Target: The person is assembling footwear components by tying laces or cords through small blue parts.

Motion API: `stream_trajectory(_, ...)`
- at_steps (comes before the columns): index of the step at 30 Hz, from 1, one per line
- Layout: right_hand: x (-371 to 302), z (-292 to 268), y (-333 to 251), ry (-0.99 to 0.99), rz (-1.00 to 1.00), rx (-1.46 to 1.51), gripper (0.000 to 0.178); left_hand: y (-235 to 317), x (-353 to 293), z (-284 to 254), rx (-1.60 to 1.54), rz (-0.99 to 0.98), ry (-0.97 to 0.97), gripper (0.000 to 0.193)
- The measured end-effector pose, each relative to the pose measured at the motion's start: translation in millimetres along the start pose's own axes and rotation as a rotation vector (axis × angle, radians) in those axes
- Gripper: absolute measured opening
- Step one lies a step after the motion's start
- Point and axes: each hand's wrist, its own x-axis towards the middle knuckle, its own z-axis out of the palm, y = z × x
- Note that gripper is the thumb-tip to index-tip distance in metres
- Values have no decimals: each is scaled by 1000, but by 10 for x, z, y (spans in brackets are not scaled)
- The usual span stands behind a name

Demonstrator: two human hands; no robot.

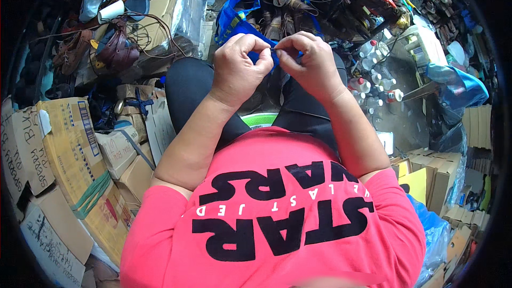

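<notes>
Above my lap, my left hand (241, 66) and my right hand (310, 64) are raised with their fingertips almost meeting. Each is closed in a pinch of thumb and forefinger. A tiny dark bit shows between the two pinches, too small to name. Just beyond my hands stands a blue bag (234, 8) with its top open, and brown leather shoe parts (274, 25) show inside it.
Several plastic bottles (368, 64) stand on the floor to the right. At the left are cardboard boxes (72, 128), a dark red leather piece (118, 50) and a white cup (111, 12). A blue cloth (458, 82) hangs at the far right, above stacked cartons (434, 170).
</notes>
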Motion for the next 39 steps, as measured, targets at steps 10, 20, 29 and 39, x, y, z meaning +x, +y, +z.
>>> stream_trajectory(10,-55,70,141,5,241,277,13,-111,15,-28,-609,-336,-19,15)
stream_trajectory(20,-58,71,78,-24,285,300,13,-35,32,-110,-176,-109,-140,14)
stream_trajectory(29,-75,59,110,-67,244,316,15,-55,21,-99,-128,-73,-117,8)
stream_trajectory(39,-69,187,180,-279,458,854,16,-94,34,-26,-553,-334,-185,7)
